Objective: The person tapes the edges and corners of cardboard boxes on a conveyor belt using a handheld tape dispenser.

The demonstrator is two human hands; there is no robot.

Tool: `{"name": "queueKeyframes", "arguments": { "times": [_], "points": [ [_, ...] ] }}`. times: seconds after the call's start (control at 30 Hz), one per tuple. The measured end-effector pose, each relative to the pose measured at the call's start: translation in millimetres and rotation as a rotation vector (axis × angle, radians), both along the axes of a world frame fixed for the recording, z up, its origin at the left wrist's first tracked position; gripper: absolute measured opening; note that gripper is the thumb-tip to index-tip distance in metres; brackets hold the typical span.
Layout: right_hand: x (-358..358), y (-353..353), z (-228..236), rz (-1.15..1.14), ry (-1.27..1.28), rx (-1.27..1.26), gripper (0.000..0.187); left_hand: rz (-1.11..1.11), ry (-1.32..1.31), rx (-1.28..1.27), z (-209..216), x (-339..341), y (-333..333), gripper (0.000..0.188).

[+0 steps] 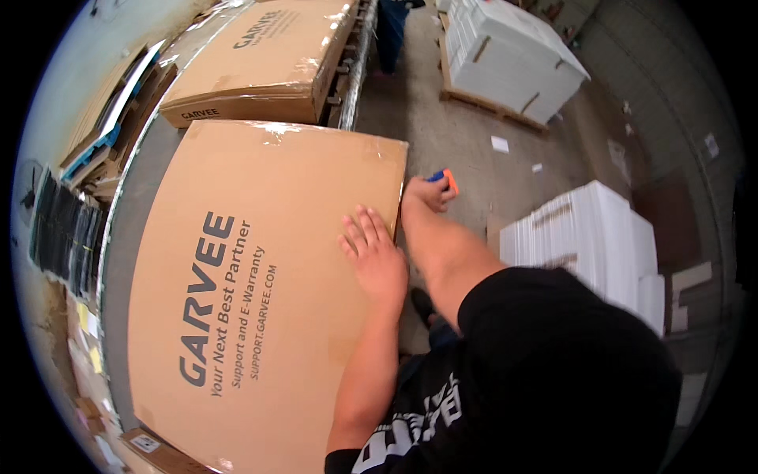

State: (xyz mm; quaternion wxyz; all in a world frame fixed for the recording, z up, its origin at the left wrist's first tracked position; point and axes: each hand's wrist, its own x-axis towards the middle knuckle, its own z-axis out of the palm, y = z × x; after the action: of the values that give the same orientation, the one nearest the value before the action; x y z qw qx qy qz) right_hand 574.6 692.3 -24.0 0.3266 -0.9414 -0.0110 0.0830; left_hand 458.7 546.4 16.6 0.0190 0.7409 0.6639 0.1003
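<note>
A large flat brown cardboard box (260, 276) with dark printed lettering lies in front of me, taped along its far edge. My left hand (373, 257) rests flat on the box top near its right edge, fingers spread. My right hand (426, 192) reaches past the box's right side at its far corner and grips a small orange and blue tool (444, 178), which looks like a tape dispenser or cutter.
A second brown box (260, 59) lies beyond the first on a roller conveyor (357, 63). Stacks of white panels sit on a pallet (509, 55) at the back and at my right (588, 237). A person's legs (391, 31) stand far ahead. Cardboard scraps lie at left.
</note>
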Motion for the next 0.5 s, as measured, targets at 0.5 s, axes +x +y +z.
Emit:
{"name": "queueKeyframes", "arguments": {
  "times": [0.5],
  "points": [
    [202, -96, 20, 0.934, -0.254, 0.691, 0.054, 0.053, -0.019, -0.018, 4, 8, -5, 0.089]
  ]
}}
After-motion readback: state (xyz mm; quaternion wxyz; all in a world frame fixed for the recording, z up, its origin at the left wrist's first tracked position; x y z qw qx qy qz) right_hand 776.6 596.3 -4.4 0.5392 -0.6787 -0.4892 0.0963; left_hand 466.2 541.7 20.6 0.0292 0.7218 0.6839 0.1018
